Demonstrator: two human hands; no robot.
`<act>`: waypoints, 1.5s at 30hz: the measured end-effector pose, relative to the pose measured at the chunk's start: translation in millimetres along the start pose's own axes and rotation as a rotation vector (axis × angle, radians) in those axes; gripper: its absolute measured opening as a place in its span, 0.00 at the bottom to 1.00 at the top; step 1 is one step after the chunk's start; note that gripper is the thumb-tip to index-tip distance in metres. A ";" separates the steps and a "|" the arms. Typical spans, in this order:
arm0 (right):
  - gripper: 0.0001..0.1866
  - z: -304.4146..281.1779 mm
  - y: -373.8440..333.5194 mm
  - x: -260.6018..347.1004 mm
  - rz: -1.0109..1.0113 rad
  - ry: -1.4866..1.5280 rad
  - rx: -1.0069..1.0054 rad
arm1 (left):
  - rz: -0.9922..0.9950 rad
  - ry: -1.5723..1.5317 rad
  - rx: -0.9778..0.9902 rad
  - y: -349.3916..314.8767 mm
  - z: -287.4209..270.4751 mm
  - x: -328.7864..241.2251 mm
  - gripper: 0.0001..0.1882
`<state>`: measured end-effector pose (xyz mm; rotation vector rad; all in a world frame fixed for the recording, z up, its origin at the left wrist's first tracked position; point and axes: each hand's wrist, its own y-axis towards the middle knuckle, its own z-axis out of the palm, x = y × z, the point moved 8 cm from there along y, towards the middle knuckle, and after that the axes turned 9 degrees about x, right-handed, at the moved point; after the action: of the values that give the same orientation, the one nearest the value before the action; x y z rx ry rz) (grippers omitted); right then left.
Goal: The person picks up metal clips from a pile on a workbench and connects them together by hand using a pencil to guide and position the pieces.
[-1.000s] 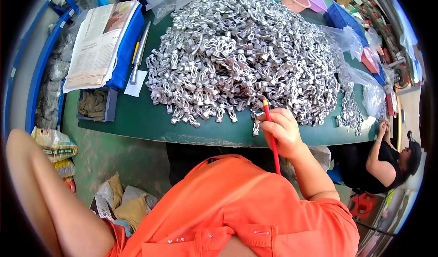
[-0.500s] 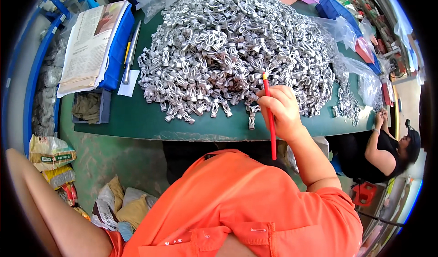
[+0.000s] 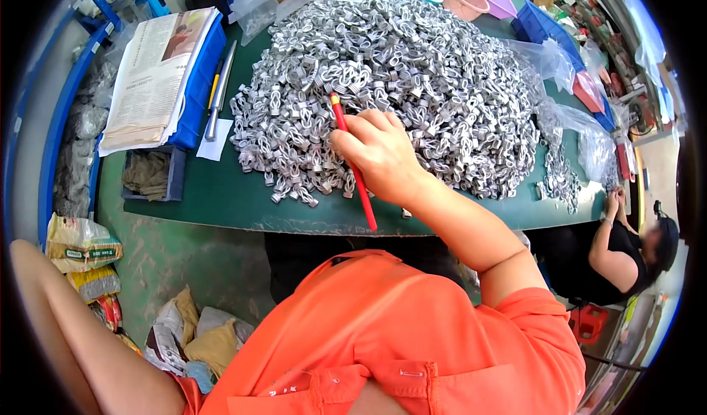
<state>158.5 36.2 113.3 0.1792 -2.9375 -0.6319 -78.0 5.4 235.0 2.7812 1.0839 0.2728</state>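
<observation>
The right hand (image 3: 379, 153) has moved up into the metal pieces (image 3: 398, 83), fingers clenched on a red stick (image 3: 353, 166), probing the pile; next likely threading pieces. Left hand unseen.

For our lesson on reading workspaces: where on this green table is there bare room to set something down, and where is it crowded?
Bare green table runs along the near edge, between the grey tray and the pile of metal links. A narrow strip lies below the pile's right side. The pile, where the right hand holds a red stick, and the far edge are crowded.
</observation>
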 end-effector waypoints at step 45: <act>0.15 -37.9 -84.9 -10.7 0.184 0.253 -0.455 | -1.320 -0.527 -0.905 -37.8 183.3 245.0 0.08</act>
<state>182.3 -54.2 111.2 -0.0557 -2.4570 -1.1276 114.8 187.3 77.6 0.9387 1.7185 -0.1256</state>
